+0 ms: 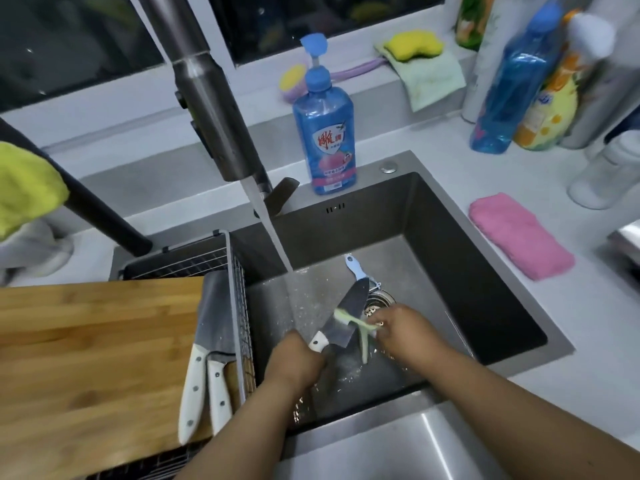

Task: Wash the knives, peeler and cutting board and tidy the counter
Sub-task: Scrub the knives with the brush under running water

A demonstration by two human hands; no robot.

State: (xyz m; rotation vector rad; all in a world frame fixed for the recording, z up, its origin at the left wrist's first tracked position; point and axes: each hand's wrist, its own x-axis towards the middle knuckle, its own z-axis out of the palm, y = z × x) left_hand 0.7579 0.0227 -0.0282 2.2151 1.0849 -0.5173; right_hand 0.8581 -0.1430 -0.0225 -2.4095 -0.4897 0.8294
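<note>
Sink (450,237), tap running. My left hand (294,362) grips the knife (346,313) handle; my right hand (405,330) pinches a peel (356,323) against the blade. Peeler (356,268) beyond. Risk: wet fingers slipping onto the edge.

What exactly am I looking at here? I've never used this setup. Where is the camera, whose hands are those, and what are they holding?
There is one picture, from a wide-angle camera worn on a person's head, looking down at a sink. No machine is involved, only two bare hands. The left hand grips the white handle of a knife under the running tap. The right hand pinches a pale green strip, perhaps a vegetable scrap, lying across the blade. A blue peeler lies on the sink floor near the drain. Left of the sink, two more white-handled knives lie at the edge of a wooden cutting board set on a wire rack. A soap bottle and a pink cloth sit on the counter.
</note>
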